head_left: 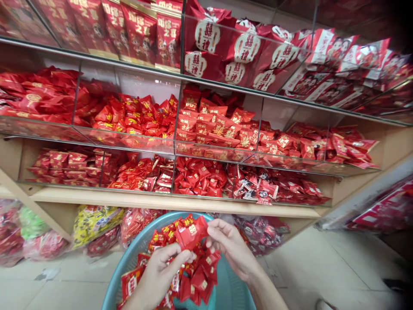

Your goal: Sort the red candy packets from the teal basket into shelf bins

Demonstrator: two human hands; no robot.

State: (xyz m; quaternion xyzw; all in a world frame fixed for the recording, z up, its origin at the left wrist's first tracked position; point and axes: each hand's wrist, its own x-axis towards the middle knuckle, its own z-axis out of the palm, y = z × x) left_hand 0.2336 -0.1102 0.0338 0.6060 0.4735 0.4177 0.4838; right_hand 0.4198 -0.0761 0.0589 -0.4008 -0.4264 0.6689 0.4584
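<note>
Between my two hands is a red candy packet (pixel 191 234) with gold lettering, held above a blue-green plastic basket (pixel 114 275). My right hand (pixel 227 241) pinches the packet's upper right corner between thumb and fingers. My left hand (pixel 167 265) grips its lower left side, thumb on top. Below them, several more small red packets (pixel 201 280) lie in the basket, some plain red with gold marks, others with white and yellow print. My forearms hide part of the basket's contents.
Ahead stands a shelf unit with glass-fronted compartments of red wrapped sweets (pixel 213 125). Larger red bags (pixel 206 36) fill the upper row. Beneath the wooden bottom ledge (pixel 97 196), a yellow bag (pixel 95 221) and clear bags of sweets (pixel 263 232) lie on the tiled floor (pixel 309 267).
</note>
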